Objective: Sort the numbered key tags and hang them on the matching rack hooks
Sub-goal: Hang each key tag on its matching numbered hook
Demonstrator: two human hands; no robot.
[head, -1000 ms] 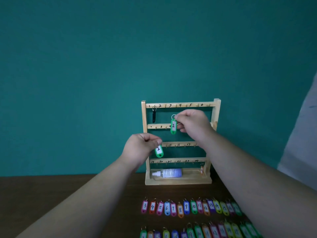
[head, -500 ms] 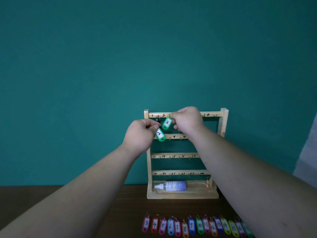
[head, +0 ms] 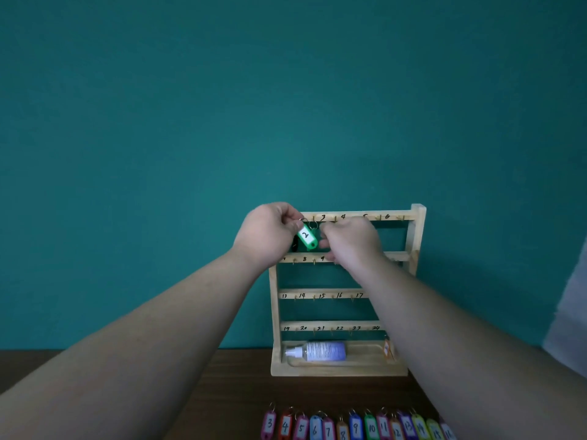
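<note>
A teal wall point(head: 286, 90) fills most of the frame above a dark wooden table point(head: 241, 392). Right of centre stands a wooden rack point(head: 417, 236) with numbered hooks. At its top rail, the left hand point(head: 266, 236) pinches the ring of a green tag point(head: 306, 236) marked 2, which hangs tilted beside a black tag point(head: 294, 246). The right hand point(head: 352, 242) is just right of it, fingers curled; whether it holds anything cannot be told. A bottle point(head: 320, 350) lies in the rack's base. A row of coloured tags point(head: 355, 427) lines the bottom edge.
</note>
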